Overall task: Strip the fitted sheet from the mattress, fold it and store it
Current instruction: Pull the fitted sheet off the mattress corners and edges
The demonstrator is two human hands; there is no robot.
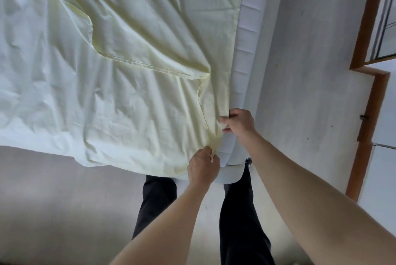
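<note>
The pale yellow, crumpled cotton fitted sheet [132,67] lay loose over the white mattress [244,85], one hemmed flap folded back across its middle and its edge gathered at the near right corner. The right hand [237,121] pinched that edge at the mattress's side, fingers curled round the cloth. The left hand [203,166], just below, gripped the bunched sheet at the corner. Dark trouser legs [240,217] stood on the pale grey floor [304,93] beside a brown wooden door frame [368,114].

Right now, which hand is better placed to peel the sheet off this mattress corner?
Right hand: its grip pinches the pale yellow sheet right at the mattress side edge. The left hand holds bunched sheet lower, at the corner.
</note>
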